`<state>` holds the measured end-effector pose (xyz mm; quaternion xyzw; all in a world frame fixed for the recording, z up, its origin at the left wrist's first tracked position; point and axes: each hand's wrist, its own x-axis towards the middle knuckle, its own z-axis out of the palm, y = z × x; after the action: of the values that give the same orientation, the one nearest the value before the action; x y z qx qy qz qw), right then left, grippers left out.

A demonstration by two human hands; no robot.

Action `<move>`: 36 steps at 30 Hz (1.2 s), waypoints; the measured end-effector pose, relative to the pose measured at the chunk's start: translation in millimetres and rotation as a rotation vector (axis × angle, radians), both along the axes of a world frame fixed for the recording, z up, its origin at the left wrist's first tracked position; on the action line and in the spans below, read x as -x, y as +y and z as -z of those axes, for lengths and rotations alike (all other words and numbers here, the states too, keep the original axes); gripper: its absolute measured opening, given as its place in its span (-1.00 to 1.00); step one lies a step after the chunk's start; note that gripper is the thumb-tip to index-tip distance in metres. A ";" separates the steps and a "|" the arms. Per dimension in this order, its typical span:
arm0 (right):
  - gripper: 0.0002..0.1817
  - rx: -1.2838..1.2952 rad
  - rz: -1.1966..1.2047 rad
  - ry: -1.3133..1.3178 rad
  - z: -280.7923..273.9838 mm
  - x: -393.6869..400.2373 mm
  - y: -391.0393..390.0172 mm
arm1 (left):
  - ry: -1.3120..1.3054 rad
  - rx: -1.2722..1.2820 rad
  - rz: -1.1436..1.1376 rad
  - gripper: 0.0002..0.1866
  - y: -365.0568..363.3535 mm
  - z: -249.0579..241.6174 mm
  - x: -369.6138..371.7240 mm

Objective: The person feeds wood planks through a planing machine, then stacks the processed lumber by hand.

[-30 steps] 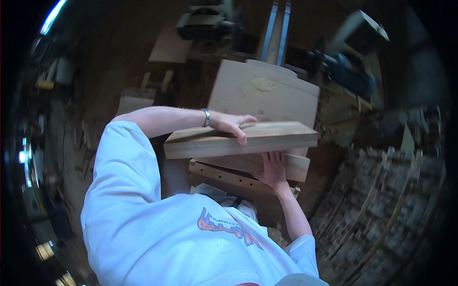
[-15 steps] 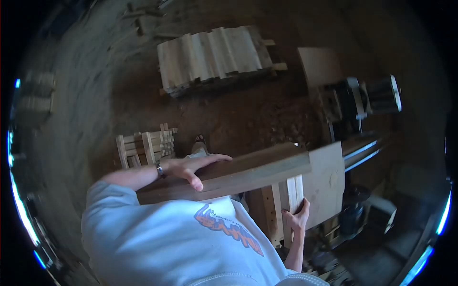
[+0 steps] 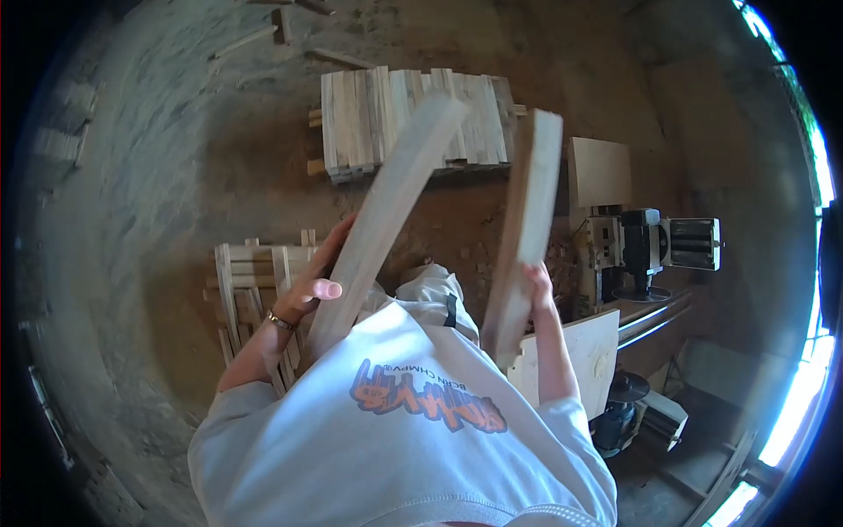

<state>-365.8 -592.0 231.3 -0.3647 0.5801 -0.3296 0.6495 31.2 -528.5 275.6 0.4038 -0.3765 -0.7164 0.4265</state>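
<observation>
My left hand (image 3: 320, 274), with a watch on its wrist, grips a pale wooden plank (image 3: 391, 198) near its lower part. The plank leans away to the upper right, and my thumb presses on its near face. A second, thick wooden plank (image 3: 537, 189) stands nearly upright in my right hand (image 3: 539, 285), whose fingers are at its right edge and partly hidden. The two planks are apart from each other, in front of my body.
Beyond the planks, a stack of boards (image 3: 356, 119) lies on the floor. A slatted wooden rack (image 3: 223, 272) stands at left. To the right are a machine with a dark motor (image 3: 641, 241) and a light panel (image 3: 593, 351). Scraps (image 3: 474, 263) litter the floor.
The plank at my left hand has swung from lying across my front to pointing forward. My right hand has raised its plank beside it. My view has turned, and my body has moved.
</observation>
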 end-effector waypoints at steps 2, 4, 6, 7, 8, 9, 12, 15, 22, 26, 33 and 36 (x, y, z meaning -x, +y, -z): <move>-0.28 0.114 -0.040 -0.133 12.0 -39.0 -42.6 | 0.094 -0.077 -0.049 0.26 -19.0 -5.1 -1.5; -0.29 0.164 -0.101 -0.315 22.7 -74.4 -84.0 | 0.098 -0.073 -0.084 0.24 -46.5 -16.3 5.4; -0.27 0.150 -0.087 -0.349 40.7 -103.7 -118.3 | 0.121 -0.043 -0.115 0.23 -77.5 -13.3 9.1; -0.25 0.182 -0.071 -0.363 48.7 -117.2 -132.8 | 0.118 -0.033 -0.126 0.22 -92.9 -11.6 11.4; -0.24 0.216 -0.054 -0.377 56.5 -129.4 -147.3 | 0.117 0.004 -0.155 0.20 -110.6 -6.3 15.1; -0.21 0.260 -0.057 -0.383 54.8 -142.4 -158.7 | 0.106 0.025 -0.168 0.18 -126.8 2.3 17.2; -0.16 0.383 -0.095 -0.338 47.9 -159.7 -197.3 | 0.216 -0.011 -0.173 0.12 -174.8 29.6 27.1; -0.02 0.250 -0.080 -0.419 34.4 -154.6 -237.0 | 0.315 -0.064 -0.254 0.06 -212.2 36.0 50.7; 0.13 0.287 -0.124 -0.268 64.8 -126.1 -309.4 | 0.516 -0.135 -0.264 -0.05 -284.9 29.5 105.4; 0.13 0.168 -0.041 -0.204 83.1 -121.5 -342.1 | 0.629 -0.141 -0.218 -0.10 -336.5 34.2 120.4; -0.19 0.128 0.187 -0.068 118.6 -102.9 -431.6 | 0.564 -0.208 -0.162 -0.28 -448.3 60.5 147.6; -0.17 0.008 0.215 -0.263 157.3 -73.2 -488.9 | 0.262 -0.220 -0.037 -0.31 -506.1 72.5 165.9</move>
<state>-292.6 -1081.0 74.0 -0.2567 0.5243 -0.4446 0.6794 -134.7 -1034.6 203.1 0.3581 -0.2296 -0.7918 0.4382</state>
